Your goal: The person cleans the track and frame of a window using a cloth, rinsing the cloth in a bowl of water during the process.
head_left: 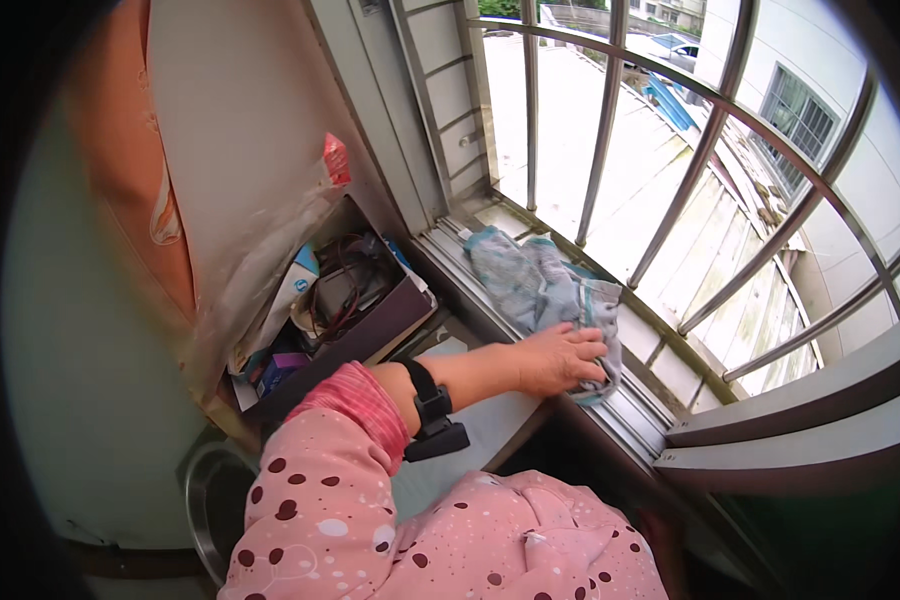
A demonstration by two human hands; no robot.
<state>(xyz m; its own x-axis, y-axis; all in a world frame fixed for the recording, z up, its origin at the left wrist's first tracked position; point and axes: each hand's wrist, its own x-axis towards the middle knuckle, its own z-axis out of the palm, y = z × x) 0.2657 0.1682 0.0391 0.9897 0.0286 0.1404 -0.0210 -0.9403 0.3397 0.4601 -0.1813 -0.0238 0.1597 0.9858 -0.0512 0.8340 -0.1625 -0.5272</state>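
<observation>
From the lower left my left arm reaches across in a pink dotted sleeve, with a black strap and small device (pixel 433 415) round the forearm. My left hand (pixel 562 360) lies palm down on the near end of a crumpled grey-blue cloth (pixel 525 280) with teal edges. Its fingers are stretched out and a little apart over the fabric. The cloth spreads along the windowsill (pixel 630 420), its far part bunched up near the window bars. My right hand is out of view; only pink clothing (pixel 540 540) shows at the lower middle.
Metal bars (pixel 680 190) close off the window beyond the sill. A dark open box (pixel 370 330) of cables and small packages stands left of the sill, with clear plastic (pixel 260 270) beside it. A metal basin (pixel 215 500) sits lower left; an orange curtain (pixel 130 170) hangs above.
</observation>
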